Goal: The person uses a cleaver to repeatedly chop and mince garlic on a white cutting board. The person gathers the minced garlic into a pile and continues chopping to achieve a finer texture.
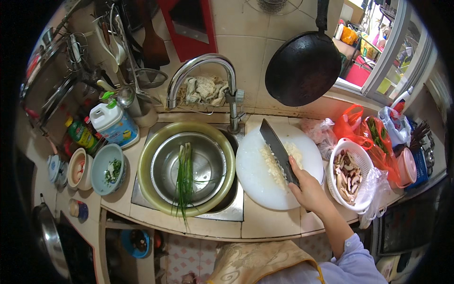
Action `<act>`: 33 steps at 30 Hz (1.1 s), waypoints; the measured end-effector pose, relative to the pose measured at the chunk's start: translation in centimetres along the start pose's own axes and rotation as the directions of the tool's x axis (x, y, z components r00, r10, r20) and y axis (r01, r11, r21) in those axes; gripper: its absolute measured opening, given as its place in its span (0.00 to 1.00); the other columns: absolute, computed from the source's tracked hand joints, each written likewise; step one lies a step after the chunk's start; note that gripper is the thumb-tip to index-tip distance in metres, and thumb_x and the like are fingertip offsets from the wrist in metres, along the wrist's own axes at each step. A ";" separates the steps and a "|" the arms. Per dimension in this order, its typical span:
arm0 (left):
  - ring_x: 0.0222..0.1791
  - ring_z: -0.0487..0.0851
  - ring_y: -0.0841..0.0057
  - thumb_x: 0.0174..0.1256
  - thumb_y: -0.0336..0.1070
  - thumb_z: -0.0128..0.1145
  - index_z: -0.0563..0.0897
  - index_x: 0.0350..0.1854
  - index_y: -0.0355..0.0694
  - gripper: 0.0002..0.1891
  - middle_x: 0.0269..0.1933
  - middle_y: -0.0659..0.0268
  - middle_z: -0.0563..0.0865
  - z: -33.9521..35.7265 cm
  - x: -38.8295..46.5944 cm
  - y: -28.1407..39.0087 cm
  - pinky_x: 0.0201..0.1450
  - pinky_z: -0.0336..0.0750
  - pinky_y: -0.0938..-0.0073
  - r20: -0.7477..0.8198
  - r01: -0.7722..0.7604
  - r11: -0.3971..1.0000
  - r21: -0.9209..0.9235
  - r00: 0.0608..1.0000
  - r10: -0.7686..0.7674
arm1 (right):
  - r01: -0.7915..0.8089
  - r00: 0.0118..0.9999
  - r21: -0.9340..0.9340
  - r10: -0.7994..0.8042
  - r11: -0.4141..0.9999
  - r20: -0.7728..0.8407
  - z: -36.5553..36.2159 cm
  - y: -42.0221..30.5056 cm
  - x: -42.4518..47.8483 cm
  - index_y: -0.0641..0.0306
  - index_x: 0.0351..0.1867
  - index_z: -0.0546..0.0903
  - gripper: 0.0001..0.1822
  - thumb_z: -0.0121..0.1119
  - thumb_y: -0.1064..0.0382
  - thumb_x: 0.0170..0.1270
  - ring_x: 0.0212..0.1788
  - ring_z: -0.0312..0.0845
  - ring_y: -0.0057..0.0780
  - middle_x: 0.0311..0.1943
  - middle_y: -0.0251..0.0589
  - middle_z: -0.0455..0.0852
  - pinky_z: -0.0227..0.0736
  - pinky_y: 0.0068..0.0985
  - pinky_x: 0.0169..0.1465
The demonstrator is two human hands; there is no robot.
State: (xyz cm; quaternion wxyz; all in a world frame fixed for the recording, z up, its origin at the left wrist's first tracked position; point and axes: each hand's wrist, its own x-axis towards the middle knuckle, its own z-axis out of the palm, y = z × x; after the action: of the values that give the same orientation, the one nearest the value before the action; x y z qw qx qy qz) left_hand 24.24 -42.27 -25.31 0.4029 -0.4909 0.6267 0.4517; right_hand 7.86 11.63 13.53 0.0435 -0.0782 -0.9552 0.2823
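My right hand (308, 188) grips a cleaver (280, 151), its dark broad blade standing on edge over a round white cutting board (253, 181). Finely chopped pale bits, perhaps garlic, lie on both sides of the blade, and some cling to it. The cleaver's handle is mostly hidden by my hand. My left hand is out of view. Left of the board, a bunch of green onions (185, 177) lies in a steel basin (209, 167) inside a larger olive-green basin (143, 177), its tips hanging over the rim. To the right, a white plastic basket (369, 163) holds sliced mushrooms (347, 177).
The basins sit over the sink (232, 209) beneath a curved faucet (232, 78). A blue bowl (97, 170) with chopped greens and a smaller bowl (87, 181) stand left, near a white jug (117, 124). Red plastic bags (349, 124) lie at right; a black pan (303, 69) hangs above.
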 end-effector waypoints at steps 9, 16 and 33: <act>0.25 0.85 0.67 0.68 0.32 0.54 0.81 0.43 0.31 0.09 0.36 0.56 0.86 5.9 1.5 6.5 0.24 0.78 0.74 0.034 -0.309 0.945 -0.105 0.949 0.313 | -0.016 1.000 0.015 0.016 1.000 -0.014 0.3 1.3 0.3 0.50 0.77 0.52 0.43 0.59 0.66 0.61 0.39 0.79 0.56 0.35 0.60 0.80 0.72 0.41 0.49; 0.27 0.85 0.64 0.67 0.31 0.55 0.80 0.41 0.30 0.08 0.35 0.55 0.85 1.8 4.6 4.3 0.24 0.79 0.69 0.334 -0.608 0.649 0.457 0.794 0.509 | -0.054 0.999 -0.009 0.054 0.999 -0.007 0.3 0.9 0.2 0.45 0.77 0.53 0.43 0.58 0.65 0.61 0.38 0.79 0.58 0.33 0.60 0.80 0.73 0.43 0.47; 0.29 0.84 0.69 0.71 0.32 0.53 0.81 0.45 0.32 0.10 0.37 0.56 0.85 0.4 7.6 7.8 0.31 0.82 0.69 0.188 -0.074 0.945 -0.319 0.972 0.140 | -0.133 0.988 0.018 0.131 0.991 0.081 -0.4 -1.3 -0.5 0.44 0.77 0.51 0.41 0.56 0.64 0.65 0.38 0.79 0.59 0.38 0.61 0.79 0.74 0.44 0.48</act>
State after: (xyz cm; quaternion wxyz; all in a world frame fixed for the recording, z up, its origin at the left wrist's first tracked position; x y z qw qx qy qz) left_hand 15.17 -42.91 -31.26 0.3588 -0.4632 0.5284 0.6143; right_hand 8.22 10.72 14.59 -0.0125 -0.1293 -0.9455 0.2984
